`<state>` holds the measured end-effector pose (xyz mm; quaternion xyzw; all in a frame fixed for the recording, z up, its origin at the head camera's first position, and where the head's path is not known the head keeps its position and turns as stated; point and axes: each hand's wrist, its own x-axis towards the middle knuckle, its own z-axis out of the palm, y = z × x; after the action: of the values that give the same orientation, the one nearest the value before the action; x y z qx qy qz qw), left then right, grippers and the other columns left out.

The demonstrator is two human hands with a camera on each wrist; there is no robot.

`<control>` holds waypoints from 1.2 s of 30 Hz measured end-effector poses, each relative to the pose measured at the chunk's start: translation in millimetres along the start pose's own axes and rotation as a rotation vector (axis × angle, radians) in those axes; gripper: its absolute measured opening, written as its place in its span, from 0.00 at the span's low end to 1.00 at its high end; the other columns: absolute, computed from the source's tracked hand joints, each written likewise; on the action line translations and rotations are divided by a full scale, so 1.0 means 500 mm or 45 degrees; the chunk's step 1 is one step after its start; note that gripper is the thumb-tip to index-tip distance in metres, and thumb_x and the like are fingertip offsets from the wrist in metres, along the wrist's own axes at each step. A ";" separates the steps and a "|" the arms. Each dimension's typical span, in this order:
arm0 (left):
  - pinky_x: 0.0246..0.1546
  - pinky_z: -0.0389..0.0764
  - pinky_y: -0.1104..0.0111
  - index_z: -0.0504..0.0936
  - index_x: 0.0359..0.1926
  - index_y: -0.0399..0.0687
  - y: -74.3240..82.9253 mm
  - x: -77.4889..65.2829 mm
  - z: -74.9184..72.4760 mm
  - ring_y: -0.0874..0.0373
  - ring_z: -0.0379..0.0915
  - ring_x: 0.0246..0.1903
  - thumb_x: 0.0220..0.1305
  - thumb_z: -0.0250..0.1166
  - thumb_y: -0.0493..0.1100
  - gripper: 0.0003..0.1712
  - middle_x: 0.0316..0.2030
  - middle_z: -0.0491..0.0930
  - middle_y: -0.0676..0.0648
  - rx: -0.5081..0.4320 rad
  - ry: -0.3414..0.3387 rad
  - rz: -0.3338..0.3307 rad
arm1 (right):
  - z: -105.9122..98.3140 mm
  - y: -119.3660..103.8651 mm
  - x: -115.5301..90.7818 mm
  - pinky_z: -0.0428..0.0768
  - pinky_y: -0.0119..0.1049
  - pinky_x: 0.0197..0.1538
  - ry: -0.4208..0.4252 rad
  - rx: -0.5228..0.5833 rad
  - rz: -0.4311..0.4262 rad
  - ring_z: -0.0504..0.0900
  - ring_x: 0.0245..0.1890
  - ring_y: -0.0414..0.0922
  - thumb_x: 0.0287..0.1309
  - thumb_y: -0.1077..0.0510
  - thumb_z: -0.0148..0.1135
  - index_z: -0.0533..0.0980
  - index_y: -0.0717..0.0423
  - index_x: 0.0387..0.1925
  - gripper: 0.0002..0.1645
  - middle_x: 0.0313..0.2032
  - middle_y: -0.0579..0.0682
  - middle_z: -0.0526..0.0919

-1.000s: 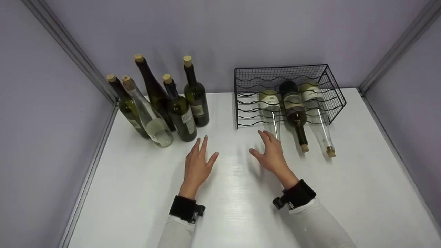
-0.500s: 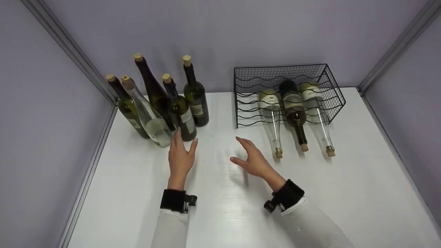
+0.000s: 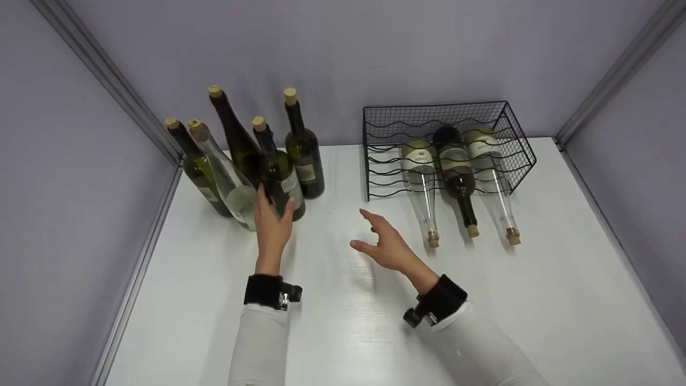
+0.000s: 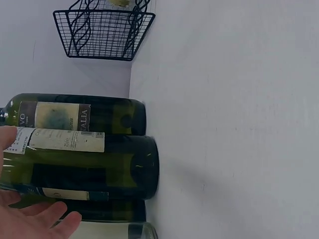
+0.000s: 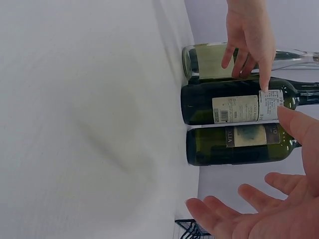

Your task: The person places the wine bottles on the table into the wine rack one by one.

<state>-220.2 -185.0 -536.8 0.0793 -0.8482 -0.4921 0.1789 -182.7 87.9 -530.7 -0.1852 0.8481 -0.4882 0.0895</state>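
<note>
My left hand is at the front of a green wine bottle standing upright. In the left wrist view, the thumb lies by the label and the loosely bent fingers reach along the bottle's other side, not closed round it. A clear bottle stands just left of this hand. My right hand holds nothing and is over the table in front of the wire rack, thumb and fingers spread apart. The right wrist view shows its bent fingers below the green bottles.
Dark corked bottles stand around the green one, including a tall brown bottle and a green bottle near the back wall. A black wire wine rack at the right holds three lying bottles, necks forward. Walls enclose the white table.
My left hand has moved left and forward to the green bottle. The right hand has moved left, away from the rack's bottles. The bottles stay where they were.
</note>
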 end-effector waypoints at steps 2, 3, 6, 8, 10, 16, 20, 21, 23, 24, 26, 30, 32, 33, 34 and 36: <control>0.69 0.54 0.52 0.46 0.77 0.40 0.000 0.010 0.002 0.43 0.47 0.72 0.69 0.61 0.53 0.48 0.74 0.51 0.36 -0.016 0.006 0.003 | 0.000 -0.002 0.001 0.73 0.60 0.56 -0.005 0.002 0.000 0.66 0.64 0.66 0.63 0.48 0.66 0.55 0.57 0.75 0.47 0.70 0.61 0.60; 0.69 0.54 0.53 0.46 0.77 0.41 0.000 0.015 0.003 0.43 0.47 0.72 0.68 0.62 0.53 0.48 0.74 0.50 0.36 -0.022 0.013 0.005 | 0.000 -0.002 0.001 0.73 0.60 0.56 -0.008 0.003 -0.002 0.66 0.64 0.66 0.63 0.48 0.66 0.55 0.57 0.75 0.47 0.70 0.61 0.60; 0.69 0.54 0.53 0.46 0.77 0.40 0.001 0.031 0.004 0.44 0.47 0.72 0.67 0.63 0.51 0.49 0.74 0.51 0.37 -0.044 0.034 0.012 | 0.000 -0.003 0.001 0.73 0.59 0.56 -0.012 0.004 -0.004 0.65 0.64 0.67 0.63 0.48 0.66 0.55 0.57 0.75 0.47 0.70 0.61 0.60; 0.69 0.54 0.53 0.47 0.77 0.40 0.000 0.040 0.004 0.44 0.49 0.72 0.66 0.65 0.50 0.49 0.73 0.52 0.37 -0.055 0.049 0.020 | 0.001 -0.003 0.001 0.73 0.60 0.56 -0.013 0.010 -0.007 0.65 0.64 0.67 0.63 0.48 0.66 0.55 0.58 0.75 0.47 0.70 0.61 0.60; 0.69 0.55 0.54 0.49 0.76 0.39 -0.002 0.049 0.006 0.43 0.51 0.71 0.65 0.66 0.49 0.49 0.72 0.55 0.36 -0.071 0.069 0.029 | 0.001 -0.002 0.001 0.73 0.60 0.56 -0.014 0.022 -0.004 0.65 0.64 0.67 0.63 0.48 0.66 0.54 0.58 0.75 0.47 0.70 0.62 0.60; 0.69 0.56 0.57 0.51 0.75 0.40 -0.010 0.066 0.013 0.45 0.54 0.70 0.60 0.72 0.47 0.52 0.71 0.58 0.37 -0.138 0.089 0.021 | 0.005 -0.002 0.002 0.72 0.58 0.58 -0.016 0.061 0.031 0.66 0.64 0.65 0.62 0.48 0.67 0.54 0.56 0.75 0.48 0.70 0.60 0.60; 0.69 0.55 0.58 0.51 0.75 0.37 -0.012 0.074 0.019 0.45 0.54 0.70 0.57 0.74 0.45 0.54 0.71 0.58 0.36 -0.159 0.096 0.021 | 0.006 -0.008 0.004 0.71 0.58 0.59 -0.032 0.084 0.054 0.66 0.64 0.65 0.62 0.46 0.67 0.54 0.53 0.76 0.48 0.70 0.59 0.60; 0.69 0.55 0.59 0.51 0.74 0.36 -0.012 0.075 0.021 0.44 0.54 0.70 0.56 0.75 0.45 0.54 0.70 0.59 0.36 -0.159 0.102 0.023 | 0.006 -0.010 0.005 0.71 0.58 0.59 -0.037 0.093 0.058 0.66 0.65 0.64 0.62 0.46 0.67 0.54 0.53 0.76 0.48 0.71 0.58 0.61; 0.69 0.55 0.59 0.52 0.74 0.36 -0.012 0.077 0.023 0.44 0.55 0.70 0.55 0.76 0.44 0.54 0.70 0.60 0.35 -0.169 0.110 0.026 | 0.006 -0.014 0.007 0.70 0.59 0.60 -0.049 0.113 0.063 0.66 0.65 0.64 0.62 0.46 0.67 0.54 0.53 0.76 0.49 0.71 0.58 0.61; 0.69 0.55 0.59 0.53 0.74 0.36 -0.013 0.077 0.024 0.44 0.55 0.69 0.55 0.76 0.44 0.54 0.69 0.60 0.35 -0.172 0.118 0.026 | 0.005 -0.016 0.008 0.69 0.60 0.60 -0.054 0.124 0.061 0.66 0.65 0.65 0.62 0.46 0.67 0.54 0.53 0.76 0.49 0.71 0.58 0.61; 0.68 0.56 0.59 0.54 0.73 0.36 -0.013 0.075 0.027 0.45 0.56 0.69 0.54 0.76 0.44 0.53 0.69 0.61 0.36 -0.182 0.131 0.025 | 0.005 -0.019 0.010 0.68 0.61 0.61 -0.064 0.141 0.053 0.66 0.65 0.65 0.62 0.47 0.67 0.53 0.53 0.76 0.48 0.70 0.58 0.61; 0.68 0.58 0.58 0.55 0.73 0.36 -0.013 0.065 0.032 0.45 0.57 0.68 0.54 0.77 0.45 0.53 0.68 0.62 0.36 -0.198 0.152 0.037 | 0.002 -0.024 0.011 0.67 0.62 0.61 -0.086 0.173 0.048 0.65 0.65 0.65 0.63 0.48 0.66 0.53 0.53 0.76 0.48 0.70 0.58 0.61; 0.67 0.59 0.57 0.56 0.73 0.36 -0.013 0.059 0.036 0.45 0.58 0.68 0.54 0.77 0.45 0.53 0.68 0.63 0.36 -0.206 0.159 0.057 | 0.000 -0.025 0.011 0.67 0.61 0.62 -0.089 0.197 0.050 0.65 0.65 0.65 0.63 0.49 0.67 0.53 0.53 0.76 0.48 0.71 0.58 0.60; 0.67 0.59 0.57 0.56 0.72 0.36 -0.013 0.055 0.038 0.45 0.59 0.68 0.53 0.77 0.45 0.53 0.68 0.64 0.36 -0.209 0.164 0.069 | -0.001 -0.024 0.010 0.67 0.61 0.62 -0.087 0.209 0.050 0.65 0.65 0.65 0.63 0.49 0.67 0.53 0.53 0.76 0.48 0.71 0.58 0.60; 0.67 0.59 0.57 0.57 0.72 0.36 -0.013 0.051 0.040 0.45 0.59 0.68 0.53 0.77 0.44 0.53 0.68 0.64 0.36 -0.214 0.168 0.082 | -0.002 -0.025 0.010 0.68 0.60 0.62 -0.085 0.219 0.053 0.65 0.65 0.65 0.63 0.49 0.66 0.53 0.52 0.76 0.48 0.71 0.58 0.60; 0.67 0.59 0.58 0.57 0.72 0.37 -0.012 0.043 0.045 0.45 0.59 0.67 0.53 0.77 0.45 0.53 0.68 0.64 0.37 -0.212 0.171 0.109 | -0.005 -0.025 0.008 0.69 0.57 0.61 -0.082 0.233 0.056 0.66 0.65 0.65 0.63 0.50 0.66 0.52 0.52 0.76 0.47 0.71 0.57 0.61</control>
<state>-249.0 -176.6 -547.2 0.0607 -0.7932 -0.5463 0.2621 -184.6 82.7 -518.3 -0.1732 0.8006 -0.5553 0.1438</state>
